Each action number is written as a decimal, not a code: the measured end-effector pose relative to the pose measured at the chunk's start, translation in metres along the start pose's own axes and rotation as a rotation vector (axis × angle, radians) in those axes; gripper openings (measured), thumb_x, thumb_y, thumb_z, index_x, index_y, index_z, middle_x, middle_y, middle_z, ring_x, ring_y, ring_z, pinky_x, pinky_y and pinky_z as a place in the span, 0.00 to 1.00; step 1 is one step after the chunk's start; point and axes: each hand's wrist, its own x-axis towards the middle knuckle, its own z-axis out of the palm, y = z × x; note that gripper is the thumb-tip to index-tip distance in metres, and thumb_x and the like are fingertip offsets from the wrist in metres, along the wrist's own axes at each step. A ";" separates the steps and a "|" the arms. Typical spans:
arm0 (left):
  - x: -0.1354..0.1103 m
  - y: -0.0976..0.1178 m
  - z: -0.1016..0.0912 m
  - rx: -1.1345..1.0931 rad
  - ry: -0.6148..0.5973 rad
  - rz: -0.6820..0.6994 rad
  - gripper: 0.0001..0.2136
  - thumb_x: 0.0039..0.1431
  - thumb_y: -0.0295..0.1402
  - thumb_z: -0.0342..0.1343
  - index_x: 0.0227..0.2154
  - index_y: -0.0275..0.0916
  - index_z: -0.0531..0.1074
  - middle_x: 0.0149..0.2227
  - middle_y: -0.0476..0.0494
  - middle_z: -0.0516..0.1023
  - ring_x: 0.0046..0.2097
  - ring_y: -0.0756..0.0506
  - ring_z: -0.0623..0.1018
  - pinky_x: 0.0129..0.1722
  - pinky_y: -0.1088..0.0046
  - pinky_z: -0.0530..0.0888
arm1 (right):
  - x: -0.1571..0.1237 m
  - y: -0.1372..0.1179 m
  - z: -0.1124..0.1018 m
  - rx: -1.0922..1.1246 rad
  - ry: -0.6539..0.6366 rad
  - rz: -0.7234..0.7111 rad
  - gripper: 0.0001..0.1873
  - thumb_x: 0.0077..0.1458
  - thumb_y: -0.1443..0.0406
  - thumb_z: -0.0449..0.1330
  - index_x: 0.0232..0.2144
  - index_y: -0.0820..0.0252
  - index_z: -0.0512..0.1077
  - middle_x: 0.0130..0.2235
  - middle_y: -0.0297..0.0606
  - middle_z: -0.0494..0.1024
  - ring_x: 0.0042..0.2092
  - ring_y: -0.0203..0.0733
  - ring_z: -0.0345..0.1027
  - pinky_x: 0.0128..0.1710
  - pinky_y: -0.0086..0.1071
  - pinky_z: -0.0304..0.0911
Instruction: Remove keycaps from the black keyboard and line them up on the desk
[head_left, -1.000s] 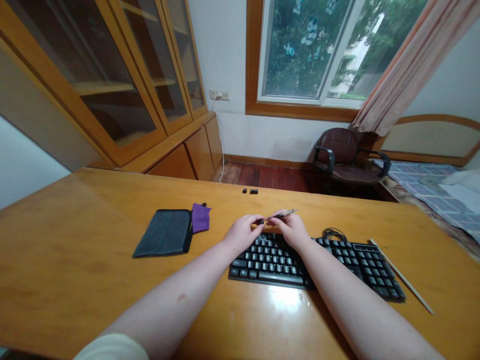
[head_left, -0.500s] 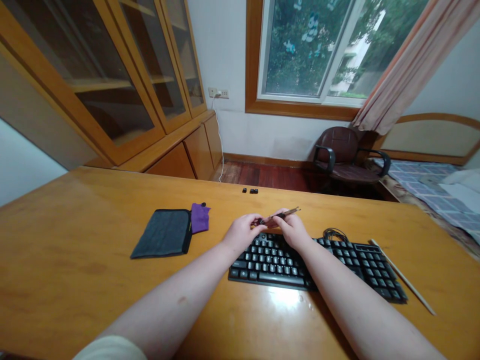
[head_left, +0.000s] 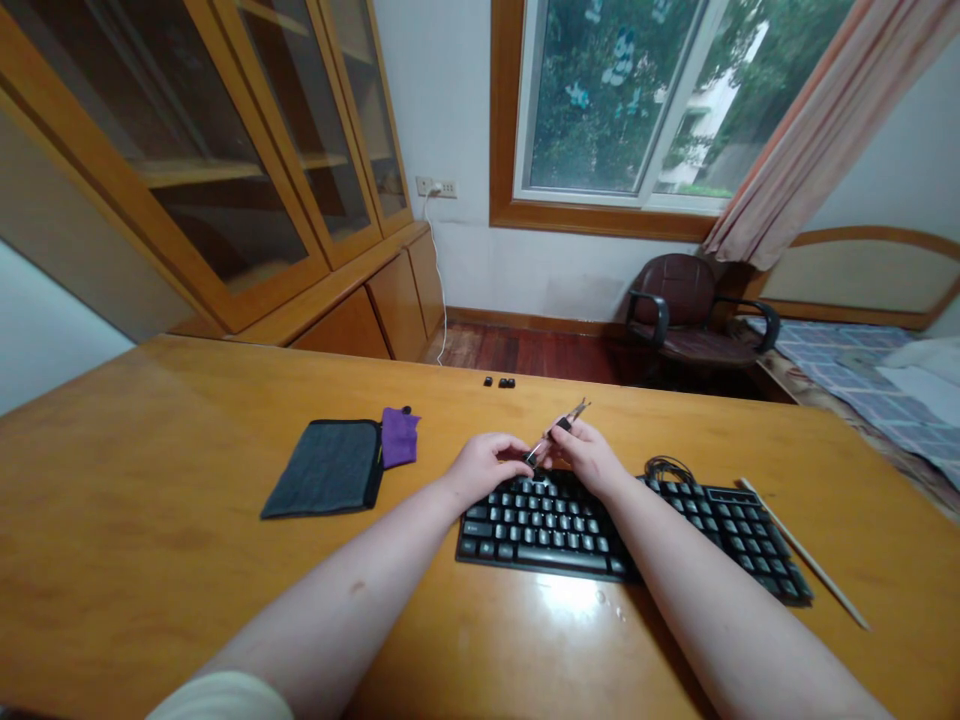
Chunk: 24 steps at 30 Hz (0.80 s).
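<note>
A black computer keyboard (head_left: 547, 535) lies on the desk beneath both of my hands. My right hand (head_left: 589, 455) is closed around the dark handle of a keycap puller (head_left: 561, 427), whose thin wires stick out at both ends. One wire end slants down to the left, over the keyboard's top row. There my left hand (head_left: 491, 465) pinches a small black keycap (head_left: 529, 460) at the puller's tip. Fingers partly hide the keycap. Several loose black keycaps (head_left: 507, 383) sit near the desk's far edge.
A dark grey pouch (head_left: 322, 470) and a purple cloth (head_left: 400, 437) with a small black piece on it lie to the left. Right of the keyboard rests a pale stick (head_left: 810, 560). A coiled black cable (head_left: 670, 467) lies behind the keyboard. Beyond the desk stands a chair (head_left: 675, 300).
The puller has turned steeper in my right hand, its left end now lower toward the keyboard. My left fingers have shifted slightly right and down with the keycap.
</note>
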 end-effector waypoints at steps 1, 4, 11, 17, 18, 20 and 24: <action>0.000 0.000 -0.001 -0.013 -0.019 0.006 0.08 0.44 0.29 0.63 0.30 0.38 0.76 0.32 0.48 0.79 0.35 0.48 0.77 0.39 0.73 0.72 | 0.000 0.000 0.000 0.011 -0.010 -0.002 0.16 0.49 0.53 0.60 0.27 0.60 0.66 0.25 0.37 0.76 0.28 0.38 0.71 0.25 0.30 0.64; 0.000 0.002 -0.001 -0.050 -0.048 -0.005 0.08 0.45 0.29 0.61 0.31 0.37 0.76 0.33 0.47 0.79 0.35 0.48 0.77 0.39 0.73 0.72 | 0.000 -0.001 -0.002 0.009 -0.015 -0.018 0.15 0.50 0.54 0.59 0.27 0.61 0.66 0.27 0.38 0.76 0.29 0.38 0.70 0.26 0.30 0.64; -0.002 0.003 0.004 -0.077 -0.047 -0.102 0.09 0.37 0.31 0.65 0.23 0.34 0.74 0.25 0.50 0.77 0.29 0.50 0.75 0.31 0.76 0.71 | -0.004 -0.007 -0.002 -0.083 -0.102 -0.036 0.14 0.51 0.55 0.59 0.28 0.61 0.67 0.30 0.39 0.77 0.30 0.37 0.69 0.31 0.32 0.64; -0.002 0.003 0.003 0.004 0.002 -0.104 0.11 0.34 0.35 0.67 0.20 0.35 0.73 0.21 0.52 0.75 0.25 0.51 0.73 0.26 0.77 0.69 | -0.006 -0.008 0.000 -0.125 -0.071 -0.030 0.15 0.50 0.53 0.59 0.28 0.60 0.67 0.29 0.37 0.77 0.28 0.36 0.69 0.30 0.32 0.65; -0.001 0.003 0.003 0.012 0.012 -0.106 0.10 0.35 0.35 0.66 0.20 0.35 0.73 0.21 0.52 0.75 0.25 0.51 0.73 0.26 0.77 0.69 | -0.006 -0.008 0.000 -0.122 -0.051 -0.027 0.16 0.49 0.53 0.59 0.28 0.60 0.67 0.29 0.37 0.76 0.27 0.35 0.68 0.29 0.31 0.65; -0.001 0.003 0.002 0.023 0.016 -0.103 0.08 0.39 0.34 0.65 0.21 0.36 0.74 0.23 0.50 0.76 0.27 0.50 0.74 0.28 0.76 0.71 | -0.005 -0.006 0.000 -0.105 -0.018 -0.011 0.16 0.49 0.52 0.59 0.28 0.60 0.66 0.29 0.37 0.76 0.27 0.36 0.68 0.27 0.31 0.65; 0.000 -0.001 0.001 -0.039 0.016 -0.078 0.08 0.46 0.32 0.60 0.31 0.36 0.76 0.31 0.45 0.79 0.34 0.47 0.77 0.37 0.71 0.74 | -0.002 -0.004 -0.002 -0.072 0.051 -0.016 0.16 0.48 0.52 0.59 0.29 0.60 0.66 0.29 0.38 0.76 0.30 0.39 0.70 0.26 0.31 0.66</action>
